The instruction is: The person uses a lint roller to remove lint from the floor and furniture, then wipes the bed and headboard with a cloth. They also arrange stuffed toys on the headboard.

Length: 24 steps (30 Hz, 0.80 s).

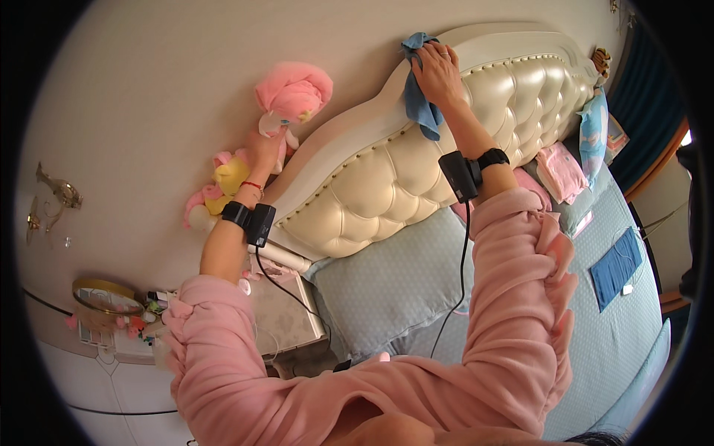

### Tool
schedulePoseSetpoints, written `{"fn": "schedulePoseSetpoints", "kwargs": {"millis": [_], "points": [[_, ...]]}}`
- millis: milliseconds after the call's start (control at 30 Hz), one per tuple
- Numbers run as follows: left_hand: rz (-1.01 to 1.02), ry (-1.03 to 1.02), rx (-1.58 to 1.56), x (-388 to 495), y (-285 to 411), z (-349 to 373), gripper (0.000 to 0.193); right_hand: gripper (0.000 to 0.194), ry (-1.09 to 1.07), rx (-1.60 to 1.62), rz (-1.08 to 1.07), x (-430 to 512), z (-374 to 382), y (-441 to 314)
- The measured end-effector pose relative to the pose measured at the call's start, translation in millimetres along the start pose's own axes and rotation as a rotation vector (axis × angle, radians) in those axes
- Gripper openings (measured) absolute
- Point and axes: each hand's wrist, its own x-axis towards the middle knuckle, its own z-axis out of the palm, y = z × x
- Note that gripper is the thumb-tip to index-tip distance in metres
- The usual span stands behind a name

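Observation:
Under my right hand (pixel 438 72), a blue cloth (pixel 422 106) is pressed on the top rail of a cream tufted headboard (pixel 385 178); part of the cloth hangs down over the padded front. My left hand (pixel 265 150) grips a plush doll (pixel 293 95) with pink hair beside the rail's lower left end. The doll's body is mostly hidden behind my hand. Just below it, a yellow and pink plush toy (pixel 230 174) rests near the headboard's end, partly covered by my left wrist.
A grey-blue pillow (pixel 390 284) leans below the headboard. Folded pink fabric (pixel 560 173) and a blue cushion (pixel 593 128) lie on the bed's far side, with a blue pad (pixel 616 267) nearer. A nightstand (pixel 284 306) and a round mirror (pixel 106 295) are at left. Cables run from both wrist devices.

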Motion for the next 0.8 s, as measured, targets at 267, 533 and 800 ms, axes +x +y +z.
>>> {"fn": "schedulePoseSetpoints", "kwargs": {"millis": [267, 533, 800], "points": [[0.040, -0.372, 0.324, -2, 7, 12, 0.039, 0.025, 0.004, 0.003, 0.014, -1, 1, -1], [0.370, -0.423, 0.140, 14, 47, -17, 0.057, 0.023, 0.004, 0.020, 0.021, -1, 6, 1], [-0.077, -0.558, 0.099, 18, 61, 11, 0.036, 0.027, -0.027, 0.003, 0.032, 0, 1, -2]]}}
